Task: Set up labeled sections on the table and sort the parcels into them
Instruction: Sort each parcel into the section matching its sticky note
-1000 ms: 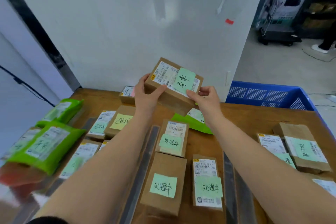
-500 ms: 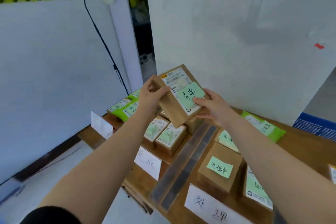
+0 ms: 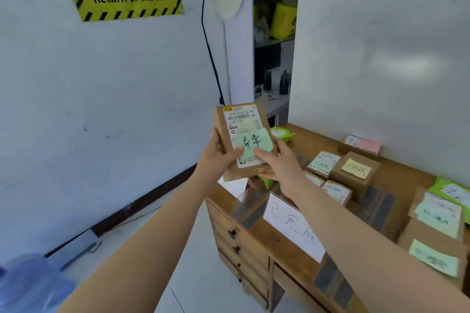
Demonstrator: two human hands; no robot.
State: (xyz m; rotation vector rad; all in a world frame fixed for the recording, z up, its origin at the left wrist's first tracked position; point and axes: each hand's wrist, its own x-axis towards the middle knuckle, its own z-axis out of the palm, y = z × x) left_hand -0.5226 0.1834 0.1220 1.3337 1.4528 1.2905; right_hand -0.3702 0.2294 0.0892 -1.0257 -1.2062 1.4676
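Brown cardboard was front and centre: one parcel [image 3: 241, 140] was held up in the air over the left end of the bench [image 3: 396, 173], label side turned to the camera, likely so the green sticky note [image 3: 253, 143] on it could be read. The left hand [image 3: 218, 157] clasped its left edge, thumb lying across the lower face; the right hand [image 3: 282, 160] gripped the right edge, thumb pressing the note and fingers [image 3: 267, 175] curled under the bottom. So both hands were grasping the box, neither released. Below it, a white paper sign [image 3: 292, 229] hung on the bench's front edge, marking one section, with dark strips [image 3: 379, 207] laid across the wood as dividers. Sorted boxes sat in that section, among them one with a yellow note [image 3: 356, 168], well apart from the held box. A green mailer [image 3: 281, 133] peeked out just behind it. My read: the note was being checked against the section signs before the box went down.
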